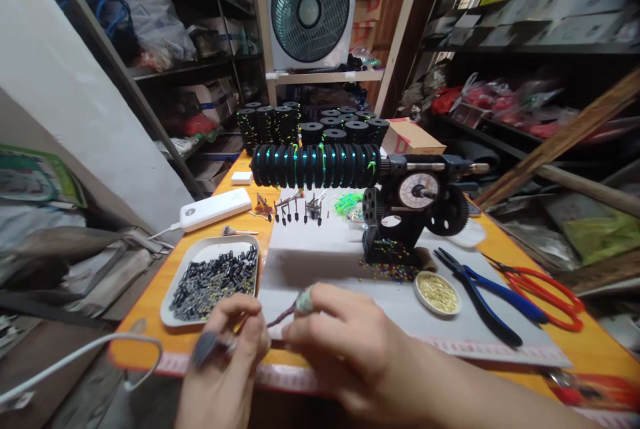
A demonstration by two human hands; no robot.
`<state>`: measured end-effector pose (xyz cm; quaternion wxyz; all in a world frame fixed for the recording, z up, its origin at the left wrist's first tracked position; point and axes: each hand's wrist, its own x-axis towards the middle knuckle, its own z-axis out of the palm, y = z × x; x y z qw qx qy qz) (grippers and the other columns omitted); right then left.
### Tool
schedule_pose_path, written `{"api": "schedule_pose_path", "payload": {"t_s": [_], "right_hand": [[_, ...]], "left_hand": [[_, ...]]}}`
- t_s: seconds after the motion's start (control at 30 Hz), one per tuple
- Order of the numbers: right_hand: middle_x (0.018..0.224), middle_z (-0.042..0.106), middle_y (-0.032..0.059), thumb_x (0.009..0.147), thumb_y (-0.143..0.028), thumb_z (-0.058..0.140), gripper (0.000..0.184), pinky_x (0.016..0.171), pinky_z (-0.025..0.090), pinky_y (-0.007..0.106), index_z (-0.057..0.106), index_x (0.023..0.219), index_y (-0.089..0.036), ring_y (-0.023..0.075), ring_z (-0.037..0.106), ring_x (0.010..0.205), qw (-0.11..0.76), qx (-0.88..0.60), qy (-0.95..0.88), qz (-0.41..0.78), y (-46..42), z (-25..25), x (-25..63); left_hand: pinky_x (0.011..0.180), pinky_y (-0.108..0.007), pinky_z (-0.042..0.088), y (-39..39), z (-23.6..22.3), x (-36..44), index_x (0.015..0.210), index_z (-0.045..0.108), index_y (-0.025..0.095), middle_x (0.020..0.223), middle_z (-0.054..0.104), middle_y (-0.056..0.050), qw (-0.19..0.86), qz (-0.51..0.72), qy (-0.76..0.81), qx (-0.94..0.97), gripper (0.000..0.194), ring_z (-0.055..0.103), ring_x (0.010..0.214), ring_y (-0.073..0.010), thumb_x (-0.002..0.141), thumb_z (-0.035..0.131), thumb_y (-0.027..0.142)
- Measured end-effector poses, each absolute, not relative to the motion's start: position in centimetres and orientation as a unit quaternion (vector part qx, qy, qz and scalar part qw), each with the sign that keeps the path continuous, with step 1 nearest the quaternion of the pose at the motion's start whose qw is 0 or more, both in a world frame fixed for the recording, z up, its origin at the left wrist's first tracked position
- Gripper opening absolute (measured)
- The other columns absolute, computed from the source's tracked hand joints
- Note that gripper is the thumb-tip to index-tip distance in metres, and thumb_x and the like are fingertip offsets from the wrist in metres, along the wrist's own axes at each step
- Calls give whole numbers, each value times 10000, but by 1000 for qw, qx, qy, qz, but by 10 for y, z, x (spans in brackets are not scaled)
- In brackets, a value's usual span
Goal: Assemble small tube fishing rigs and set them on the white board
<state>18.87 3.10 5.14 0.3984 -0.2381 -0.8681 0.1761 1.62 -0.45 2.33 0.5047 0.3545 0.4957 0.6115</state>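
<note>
Low over the front edge of the table, my left hand (225, 356) is closed in a pinch. A small yellowish glint (241, 322) shows at its fingertips, too blurred to name. My right hand (350, 339) is closed around a thin dark strand (281, 314) that runs across to the left fingertips. A greenish wrap (303, 301) sits on a right finger, and a dark grey one (204, 348) shows at the left hand. Just beyond my left hand is a white tray (167, 306) of small dark cylindrical parts (215, 279).
A black winding machine (400, 216) carries a row of black discs (315, 166). Right of my hands lie a dish of gold bits (437, 294), blue-handled pliers (483, 296) and red-handled scissors (547, 296). A power bank (215, 209) lies left; black spools (333, 126) stand behind.
</note>
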Motion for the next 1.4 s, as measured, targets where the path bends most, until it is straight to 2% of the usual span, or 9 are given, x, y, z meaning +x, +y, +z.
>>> {"api": "schedule_pose_path", "payload": {"t_s": [0.1, 0.17, 0.3, 0.4, 0.5, 0.6, 0.73, 1.03, 1.4], "right_hand": [[737, 517, 23, 914, -76, 538, 155, 559, 392, 220, 681, 859, -97, 122, 490, 644, 431, -301, -816, 242, 36, 56, 191], [733, 513, 11, 896, -68, 576, 130, 579, 391, 214, 681, 828, -101, 114, 500, 655, 444, -329, -790, 265, 39, 56, 191], [731, 529, 5, 888, -91, 636, 113, 604, 402, 219, 720, 814, -110, 112, 518, 667, 452, -345, -764, 306, 42, 51, 189], [732, 554, 8, 893, -123, 678, 99, 595, 413, 222, 770, 856, -129, 116, 540, 664, 444, -349, -745, 355, 42, 48, 188], [710, 563, 6, 890, -132, 680, 110, 587, 410, 233, 774, 835, -139, 124, 541, 657, 435, -361, -741, 362, 40, 50, 188], [703, 568, 14, 879, -112, 646, 131, 590, 408, 246, 738, 786, -122, 132, 537, 661, 430, -373, -748, 341, 37, 54, 188], [705, 586, 27, 889, -95, 626, 139, 600, 415, 243, 736, 805, -111, 136, 549, 672, 431, -358, -759, 330, 36, 55, 189], [772, 608, 67, 931, -91, 602, 160, 607, 429, 244, 755, 887, -107, 156, 554, 724, 413, -314, -817, 251, 42, 52, 193], [801, 607, 72, 953, -119, 585, 164, 610, 443, 247, 747, 925, -121, 152, 543, 721, 399, -309, -823, 260, 38, 53, 192]], "left_hand": [[582, -197, 454, 2, 13, 20, 921, 671, 235, 739, 599, 21, 652, 588, 394, 271, 191, 510, 607, -95, 809, 788, 336], [565, -205, 440, 2, 11, 28, 882, 668, 228, 805, 624, 4, 676, 599, 361, 233, 179, 511, 616, -96, 812, 781, 348], [492, -186, 410, -1, 14, 41, 808, 675, 195, 775, 627, 3, 655, 604, 387, 240, 272, 512, 554, -78, 760, 830, 414], [495, -199, 449, -2, 16, 43, 941, 716, 200, 729, 643, -1, 648, 575, 430, 255, 358, 542, 568, -108, 730, 842, 461], [572, -217, 493, -3, 17, 44, 1019, 710, 224, 818, 695, -20, 621, 569, 460, 282, 326, 596, 669, -143, 788, 801, 436], [588, -192, 468, -4, 16, 46, 953, 701, 232, 738, 654, 18, 599, 573, 469, 304, 253, 570, 640, -116, 808, 789, 420], [505, -156, 380, -6, 14, 48, 836, 645, 203, 575, 532, 63, 592, 601, 471, 256, 341, 461, 532, -74, 749, 823, 481], [530, -208, 344, -8, 12, 36, 720, 567, 216, 581, 485, 61, 540, 656, 440, 291, 299, 420, 538, -84, 870, 730, 417], [554, -216, 371, -9, 13, 34, 721, 569, 222, 581, 492, 58, 563, 638, 441, 284, 294, 442, 549, -92, 878, 720, 419]]}}
